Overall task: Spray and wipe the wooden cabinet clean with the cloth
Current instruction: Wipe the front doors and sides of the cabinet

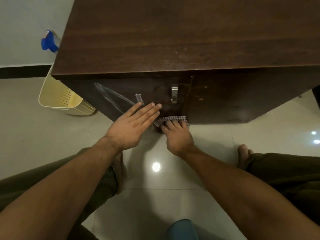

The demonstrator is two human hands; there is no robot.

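A dark wooden cabinet fills the upper view, its front doors facing me with a metal handle near the door gap. My right hand presses a small checked cloth against the lower edge of the left door. My left hand is flat with fingers straight, resting against the same door just left of the cloth, holding nothing. A blue spray nozzle shows beside the cabinet's left edge, against the wall.
A cream perforated basket stands on the floor left of the cabinet. A blue-grey rounded object sits at the bottom edge between my legs. My bare feet rest on the glossy tiled floor.
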